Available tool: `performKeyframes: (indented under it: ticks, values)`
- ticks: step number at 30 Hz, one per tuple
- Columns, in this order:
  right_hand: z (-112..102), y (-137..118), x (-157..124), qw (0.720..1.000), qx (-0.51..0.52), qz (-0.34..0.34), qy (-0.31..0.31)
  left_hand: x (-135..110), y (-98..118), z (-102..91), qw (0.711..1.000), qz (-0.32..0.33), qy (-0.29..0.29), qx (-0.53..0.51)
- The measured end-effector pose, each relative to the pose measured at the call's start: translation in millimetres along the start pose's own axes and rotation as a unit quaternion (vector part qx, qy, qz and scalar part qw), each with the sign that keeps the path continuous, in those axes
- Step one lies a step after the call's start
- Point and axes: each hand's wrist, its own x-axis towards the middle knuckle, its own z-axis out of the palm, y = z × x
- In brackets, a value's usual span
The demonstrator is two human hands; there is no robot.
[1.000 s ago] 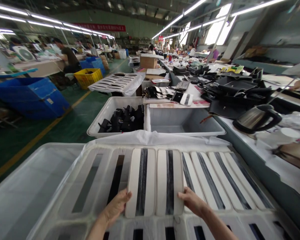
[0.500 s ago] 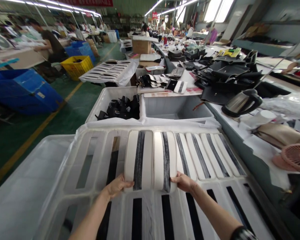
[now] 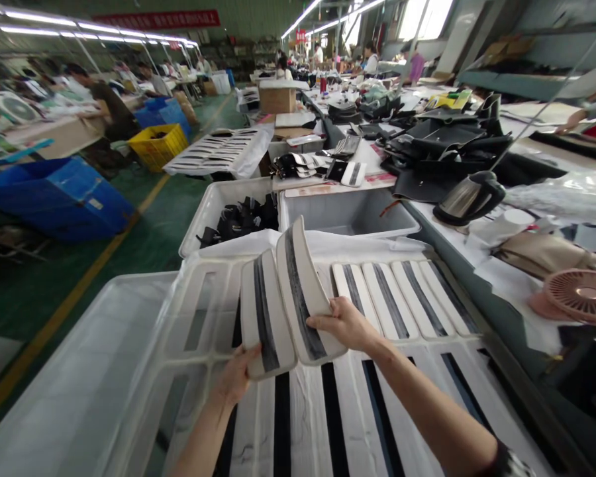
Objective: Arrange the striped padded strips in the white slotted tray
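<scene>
My left hand (image 3: 236,379) grips the near end of a white padded strip with a dark centre stripe (image 3: 264,311), lifted off the white slotted rack (image 3: 189,311). My right hand (image 3: 345,324) is closed on a second, similar strip (image 3: 302,291), tilted up and leaning left beside the first. Three more striped strips (image 3: 395,298) lie flat in the rack to the right. A thin plastic sheet covers the rack.
Beyond the rack stand a white bin of black parts (image 3: 238,218) and a grey bin (image 3: 347,212). To the right, a bench holds a kettle (image 3: 469,197), black leather pieces (image 3: 442,146) and a pink fan (image 3: 581,295). Other people work at the far-left tables. Blue bin (image 3: 54,195) at left.
Both strips have been lifted off the rack and tilted up and left; before, they lay flat side by side under my hands. The view has shifted slightly.
</scene>
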Motion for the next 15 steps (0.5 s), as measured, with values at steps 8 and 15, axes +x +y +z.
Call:
performKeyframes:
  ticks: [8, 15]
  values:
    - [8.1, 9.4, 17.6, 0.993, 0.037, 0.013, 0.108, -1.7, 61.0, 23.7, 0.996, 0.078, 0.039, -0.002]
    - [1.8, -32.5, 12.8, 0.972, 0.154, -0.039, 0.173, -22.8, 145.6, 49.1, 0.987, 0.156, 0.021, 0.033]
